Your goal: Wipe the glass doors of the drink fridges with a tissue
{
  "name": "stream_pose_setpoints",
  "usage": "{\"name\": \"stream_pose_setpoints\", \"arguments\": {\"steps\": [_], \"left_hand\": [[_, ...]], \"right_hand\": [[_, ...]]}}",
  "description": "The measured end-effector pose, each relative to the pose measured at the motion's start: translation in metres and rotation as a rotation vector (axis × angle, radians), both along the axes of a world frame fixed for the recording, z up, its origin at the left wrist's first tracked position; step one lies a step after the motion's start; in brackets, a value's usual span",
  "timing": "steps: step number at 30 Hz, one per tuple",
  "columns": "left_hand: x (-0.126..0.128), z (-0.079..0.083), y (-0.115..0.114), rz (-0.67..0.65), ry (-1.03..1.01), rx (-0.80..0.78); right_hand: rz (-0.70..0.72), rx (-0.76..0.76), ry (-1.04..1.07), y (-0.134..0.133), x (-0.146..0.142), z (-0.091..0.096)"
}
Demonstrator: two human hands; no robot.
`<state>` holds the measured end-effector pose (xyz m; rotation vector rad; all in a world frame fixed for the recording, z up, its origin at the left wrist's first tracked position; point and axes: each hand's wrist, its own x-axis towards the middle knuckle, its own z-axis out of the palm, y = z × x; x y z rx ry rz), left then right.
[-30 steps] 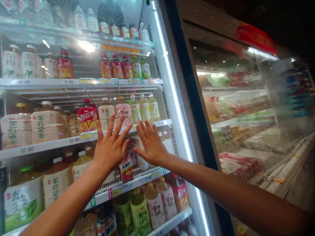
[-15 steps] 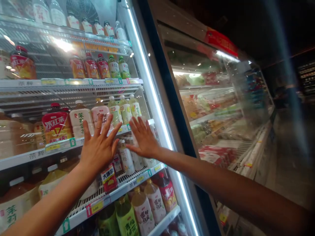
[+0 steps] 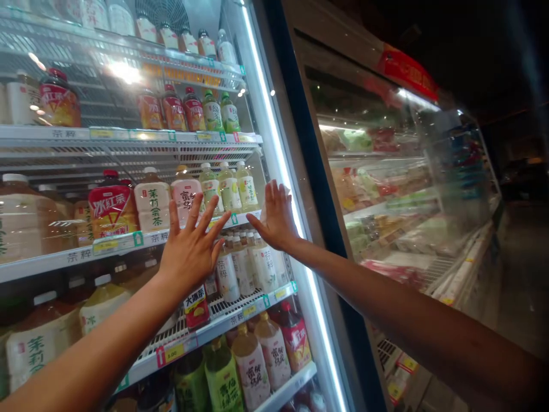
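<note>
I note the right hand (image 3: 277, 217) has shifted outward from the left hand (image 3: 193, 246), so they front separate stretches of glass (image 3: 124, 72). Both are unclenched; a pale scrap (image 3: 287, 191) shows behind the right. Bottles (image 3: 230, 193) stand beyond.

I'm seeing a long, white, tube-shaped light (image 3: 317, 303) glaring, a white glare patch (image 3: 124, 71) flaring upper left, the long, shelved display case (image 3: 338, 37) blurring softly, and the far right lying dark.
</note>
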<state>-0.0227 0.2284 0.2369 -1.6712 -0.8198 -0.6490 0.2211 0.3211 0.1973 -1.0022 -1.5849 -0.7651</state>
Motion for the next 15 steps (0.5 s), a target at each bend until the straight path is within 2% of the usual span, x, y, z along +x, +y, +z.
{"name": "stream_pose_setpoints", "arguments": {"steps": [4, 5, 7, 10, 11, 13, 15], "left_hand": [[-0.019, -0.002, -0.008, 0.039, 0.015, 0.000], [-0.025, -0.002, -0.011, 0.049, 0.013, -0.006], [-0.036, -0.001, -0.015, 0.066, -0.006, -0.021], [-0.050, 0.003, -0.025, 0.078, -0.054, -0.033], [-0.056, 0.003, -0.030, 0.080, -0.067, -0.033], [-0.072, 0.003, -0.039, 0.084, -0.085, -0.032], [-0.092, 0.002, -0.048, 0.091, -0.098, -0.027]], "right_hand": [[0.089, 0.071, -0.261, -0.019, -0.028, -0.027], [0.103, 0.078, -0.319, -0.024, -0.036, -0.028], [0.100, 0.081, -0.331, -0.029, -0.052, -0.015], [0.086, 0.109, -0.209, -0.031, -0.078, 0.024], [0.093, 0.125, -0.195, -0.033, -0.088, 0.031], [0.127, 0.155, -0.268, -0.042, -0.106, 0.029], [0.172, 0.173, -0.444, -0.053, -0.124, 0.016]]}}
